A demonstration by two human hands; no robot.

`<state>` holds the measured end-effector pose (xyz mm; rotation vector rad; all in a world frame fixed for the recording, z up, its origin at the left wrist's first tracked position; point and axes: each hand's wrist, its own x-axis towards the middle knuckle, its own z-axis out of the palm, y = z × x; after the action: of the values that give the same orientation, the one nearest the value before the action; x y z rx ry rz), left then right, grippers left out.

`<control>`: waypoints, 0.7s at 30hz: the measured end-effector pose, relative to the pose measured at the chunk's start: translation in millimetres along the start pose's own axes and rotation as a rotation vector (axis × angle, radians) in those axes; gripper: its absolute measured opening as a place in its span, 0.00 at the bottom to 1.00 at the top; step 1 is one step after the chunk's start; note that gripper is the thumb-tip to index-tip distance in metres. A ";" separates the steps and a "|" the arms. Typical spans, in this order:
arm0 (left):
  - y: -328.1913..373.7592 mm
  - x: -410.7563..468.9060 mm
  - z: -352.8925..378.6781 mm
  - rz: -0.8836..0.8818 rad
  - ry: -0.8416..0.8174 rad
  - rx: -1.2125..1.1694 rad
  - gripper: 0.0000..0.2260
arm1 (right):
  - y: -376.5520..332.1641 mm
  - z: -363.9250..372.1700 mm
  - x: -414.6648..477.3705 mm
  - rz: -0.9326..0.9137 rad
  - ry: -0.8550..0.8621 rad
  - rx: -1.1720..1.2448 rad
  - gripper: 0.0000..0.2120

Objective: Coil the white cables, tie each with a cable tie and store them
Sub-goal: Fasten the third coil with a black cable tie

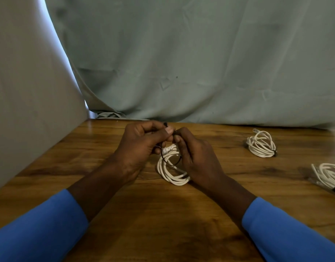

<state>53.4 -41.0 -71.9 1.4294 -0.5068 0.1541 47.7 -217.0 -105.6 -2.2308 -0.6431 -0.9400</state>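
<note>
Two hands (138,146) (198,157) pinch thin tie (163,158) over round coil (175,179).

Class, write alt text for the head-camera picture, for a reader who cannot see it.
A person's left hand and right hand pinch a black cable tie looped around a coiled white cable on a wooden table. A second coil lies further right, a third coil at the right edge, before a grey-green cloth.
</note>
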 end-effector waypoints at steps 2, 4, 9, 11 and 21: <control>-1.6 -1.2 3.0 0.068 0.015 0.111 0.05 | 0.7 0.0 0.6 0.036 -0.006 0.018 0.13; -2.5 -1.8 5.3 0.102 0.008 0.185 0.06 | 0.9 -0.4 0.7 0.076 -0.019 0.045 0.14; -6.1 -1.0 1.1 0.032 -0.035 0.150 0.08 | -1.3 -2.2 -1.7 0.068 -0.022 0.135 0.11; -8.0 -1.1 0.3 0.006 -0.038 0.130 0.07 | -2.5 -3.0 -1.8 0.079 -0.021 0.183 0.11; -8.8 -1.3 -5.0 0.099 0.010 0.163 0.05 | 0.2 -1.6 0.0 0.132 -0.005 0.245 0.14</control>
<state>57.0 -37.3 -80.8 1.5623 -0.5675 0.2876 47.1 -218.3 -104.8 -2.0311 -0.5725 -0.7482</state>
